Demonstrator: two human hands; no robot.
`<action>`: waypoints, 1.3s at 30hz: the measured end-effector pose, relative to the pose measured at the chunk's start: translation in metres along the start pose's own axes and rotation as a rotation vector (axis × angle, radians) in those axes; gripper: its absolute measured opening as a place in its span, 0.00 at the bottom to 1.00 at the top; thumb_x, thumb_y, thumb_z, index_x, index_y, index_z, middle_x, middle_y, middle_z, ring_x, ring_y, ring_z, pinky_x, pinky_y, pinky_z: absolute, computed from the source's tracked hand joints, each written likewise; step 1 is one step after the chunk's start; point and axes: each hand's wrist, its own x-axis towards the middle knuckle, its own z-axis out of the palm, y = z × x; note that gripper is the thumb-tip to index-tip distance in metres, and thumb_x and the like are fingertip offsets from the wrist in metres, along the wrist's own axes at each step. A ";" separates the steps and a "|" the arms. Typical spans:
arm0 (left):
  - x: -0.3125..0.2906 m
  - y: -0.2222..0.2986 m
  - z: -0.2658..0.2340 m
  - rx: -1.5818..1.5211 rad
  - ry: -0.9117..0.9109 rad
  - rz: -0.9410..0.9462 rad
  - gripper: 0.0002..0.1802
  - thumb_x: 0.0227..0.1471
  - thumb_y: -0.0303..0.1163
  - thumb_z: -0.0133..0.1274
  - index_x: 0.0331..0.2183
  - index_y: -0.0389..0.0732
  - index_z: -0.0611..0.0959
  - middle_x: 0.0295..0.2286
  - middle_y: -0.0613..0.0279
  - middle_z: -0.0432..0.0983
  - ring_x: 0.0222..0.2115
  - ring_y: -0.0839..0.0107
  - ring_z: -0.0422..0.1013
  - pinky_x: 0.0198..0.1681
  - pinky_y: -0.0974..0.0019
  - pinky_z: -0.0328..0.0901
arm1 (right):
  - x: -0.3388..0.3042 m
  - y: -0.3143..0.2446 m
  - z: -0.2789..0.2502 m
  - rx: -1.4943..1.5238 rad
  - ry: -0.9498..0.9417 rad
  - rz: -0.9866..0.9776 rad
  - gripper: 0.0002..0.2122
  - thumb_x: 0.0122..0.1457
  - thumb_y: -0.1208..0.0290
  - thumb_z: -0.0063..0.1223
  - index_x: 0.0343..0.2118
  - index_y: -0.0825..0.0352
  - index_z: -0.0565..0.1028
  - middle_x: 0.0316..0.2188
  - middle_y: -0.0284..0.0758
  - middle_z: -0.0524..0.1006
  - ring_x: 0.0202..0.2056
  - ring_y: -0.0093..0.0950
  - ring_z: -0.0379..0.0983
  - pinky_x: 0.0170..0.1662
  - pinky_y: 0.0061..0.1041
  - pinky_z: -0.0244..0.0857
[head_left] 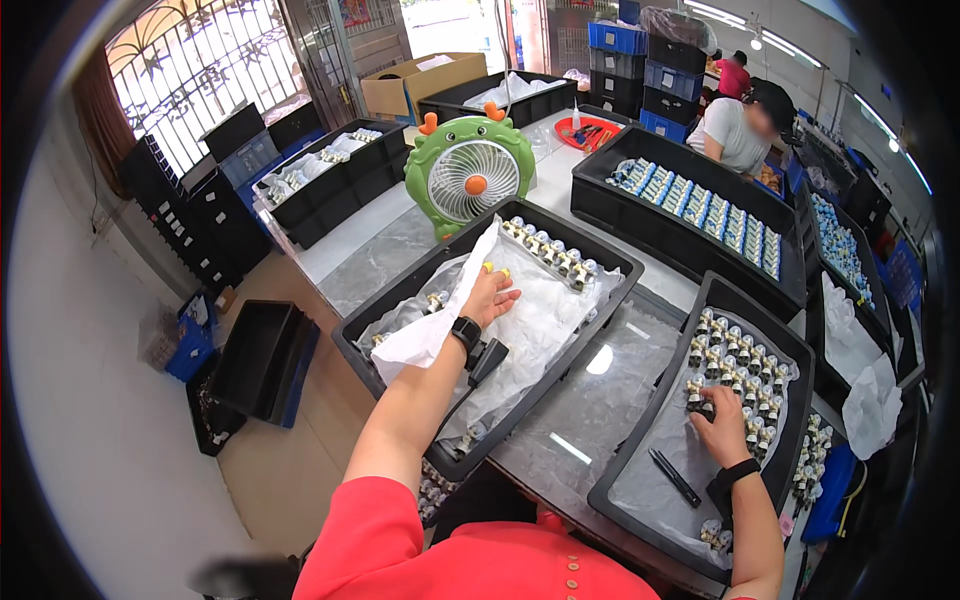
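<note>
Your left hand (490, 297) lies flat and unclenched on the white plastic liner (530, 320) inside the left black tray (400, 300), gripping nothing, with a folded flap of liner just to its left. A row of small capped parts (550, 252) sits beyond your fingertips, and the green fan (468, 175) stands farther off on the table (580, 400). Your right hand (722, 425) is pinched around a small part (700, 402) at the near end of the rows in the right black tray (650, 420); a black pen (675, 477) lies just left of your wrist.

Small assembly wkshop (black parts trays (640, 262), stacked crates (645, 55)).
</note>
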 end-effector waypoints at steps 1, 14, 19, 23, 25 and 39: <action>0.000 0.000 0.000 -0.002 0.003 -0.001 0.15 0.55 0.30 0.46 0.44 0.47 0.63 0.41 0.57 0.67 0.39 0.60 0.73 0.37 0.61 0.67 | 0.000 0.000 0.000 0.003 -0.004 0.004 0.17 0.42 0.75 0.59 0.38 0.69 0.73 0.37 0.40 0.71 0.43 0.41 0.65 0.48 0.34 0.60; 0.004 -0.003 -0.005 -0.036 -0.026 -0.006 0.18 0.56 0.34 0.49 0.46 0.46 0.63 0.42 0.55 0.68 0.39 0.58 0.73 0.38 0.60 0.67 | -0.001 0.006 0.003 0.000 -0.007 0.006 0.17 0.40 0.75 0.59 0.37 0.69 0.72 0.38 0.40 0.71 0.42 0.41 0.64 0.48 0.34 0.59; 0.000 -0.001 -0.003 -0.038 -0.024 -0.007 0.22 0.56 0.39 0.49 0.49 0.45 0.62 0.45 0.53 0.66 0.39 0.59 0.72 0.38 0.61 0.67 | 0.000 0.003 0.002 0.002 -0.008 0.004 0.17 0.41 0.75 0.59 0.38 0.69 0.72 0.38 0.40 0.70 0.43 0.40 0.64 0.48 0.34 0.59; -0.002 0.004 0.000 0.047 -0.057 0.024 0.29 0.55 0.46 0.48 0.52 0.44 0.60 0.47 0.53 0.65 0.41 0.59 0.70 0.42 0.59 0.64 | 0.001 0.002 0.001 -0.008 -0.008 0.003 0.17 0.41 0.75 0.59 0.38 0.69 0.72 0.38 0.40 0.70 0.43 0.40 0.64 0.48 0.34 0.59; 0.001 0.004 0.001 0.156 -0.063 0.079 0.30 0.55 0.48 0.48 0.53 0.44 0.60 0.47 0.55 0.65 0.43 0.59 0.69 0.45 0.57 0.63 | 0.000 0.003 0.001 -0.005 -0.011 0.000 0.18 0.41 0.75 0.59 0.38 0.69 0.72 0.38 0.40 0.70 0.43 0.40 0.64 0.48 0.34 0.60; 0.051 0.023 0.015 1.193 0.167 0.654 0.14 0.50 0.37 0.50 0.37 0.41 0.81 0.37 0.53 0.75 0.40 0.57 0.72 0.42 0.59 0.65 | 0.001 0.007 0.000 -0.002 -0.029 -0.010 0.17 0.42 0.72 0.60 0.38 0.68 0.73 0.39 0.40 0.71 0.43 0.42 0.64 0.48 0.36 0.59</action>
